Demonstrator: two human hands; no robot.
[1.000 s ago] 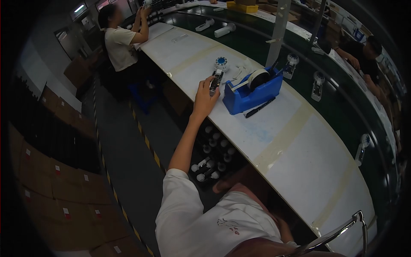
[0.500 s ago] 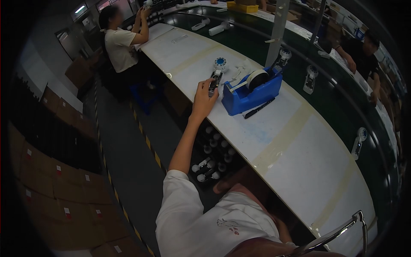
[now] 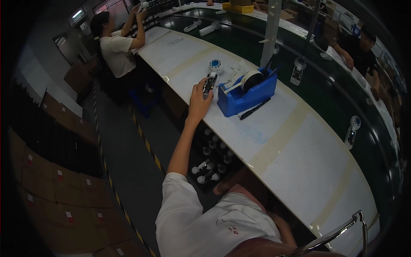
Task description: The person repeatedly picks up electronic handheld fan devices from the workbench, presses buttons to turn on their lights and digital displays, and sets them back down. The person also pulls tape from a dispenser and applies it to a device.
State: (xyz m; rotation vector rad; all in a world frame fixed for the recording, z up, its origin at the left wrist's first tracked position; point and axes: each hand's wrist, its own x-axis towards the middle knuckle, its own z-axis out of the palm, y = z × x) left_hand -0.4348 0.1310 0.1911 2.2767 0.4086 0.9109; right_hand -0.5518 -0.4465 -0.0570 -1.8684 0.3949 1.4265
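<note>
My left hand is closed around the lower body of a handheld fan at the table's near edge. The fan has a round white head with a blue centre, and its handle is open, showing dark inner parts. Right of it stands a blue tape dispenser with a roll of pale tape. A black pen lies along the dispenser's front side. Some crumpled white scraps lie behind the fan. Of my right arm only a part shows low by the table edge; the hand is out of sight.
Beyond the white table runs a green conveyor belt carrying similar fans. A metal post rises behind the dispenser. Several white-headed units sit under the table. Co-workers work nearby. Cardboard boxes are stacked left.
Fans on the belt have moved away toward the upper left. The whole view has shifted slightly. My left hand still holds the fan in about the same place.
</note>
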